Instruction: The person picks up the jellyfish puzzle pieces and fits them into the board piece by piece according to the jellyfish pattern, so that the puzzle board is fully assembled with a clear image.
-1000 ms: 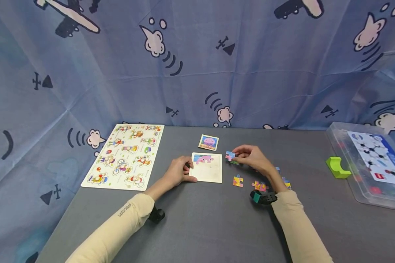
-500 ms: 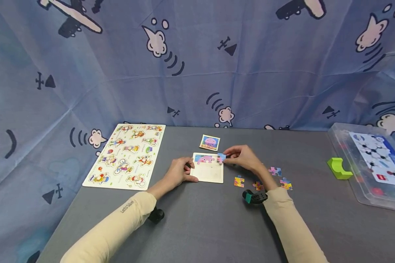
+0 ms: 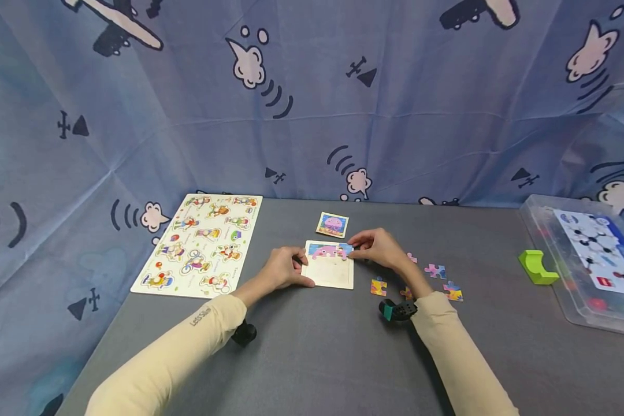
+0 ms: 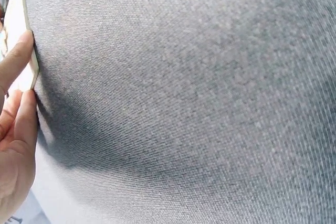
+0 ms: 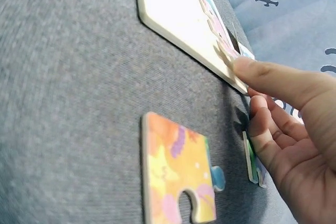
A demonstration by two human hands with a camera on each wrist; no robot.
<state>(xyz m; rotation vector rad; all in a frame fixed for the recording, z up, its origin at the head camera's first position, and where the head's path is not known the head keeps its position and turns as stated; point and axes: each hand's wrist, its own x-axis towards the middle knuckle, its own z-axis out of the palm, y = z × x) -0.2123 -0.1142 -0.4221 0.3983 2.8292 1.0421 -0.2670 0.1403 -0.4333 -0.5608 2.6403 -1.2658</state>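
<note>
A square wooden jigsaw tray (image 3: 329, 276) lies in the middle of the table, a pink-and-blue strip of pieces (image 3: 323, 251) along its far side. My left hand (image 3: 285, 268) holds the tray by its left edge; in the left wrist view the thumb and fingers (image 4: 25, 111) meet that edge. At the far right corner my right hand (image 3: 378, 249) pinches a blue-and-pink jigsaw piece (image 3: 346, 249), which sits beside the strip. The right thumb (image 5: 257, 72) is over the tray's corner in the right wrist view, covering most of that piece.
An orange jigsaw piece (image 5: 178, 166) and several others, such as a pink-blue piece (image 3: 435, 271), lie right of the tray. A small octopus picture card (image 3: 332, 225) is behind it. A large figure board (image 3: 197, 248) stands left; a green block (image 3: 538, 267) and clear plastic box (image 3: 577, 300) right.
My right hand has moved left, carrying the jigsaw piece from beside the tray into its far right corner. My left hand has stayed at the tray's left edge.
</note>
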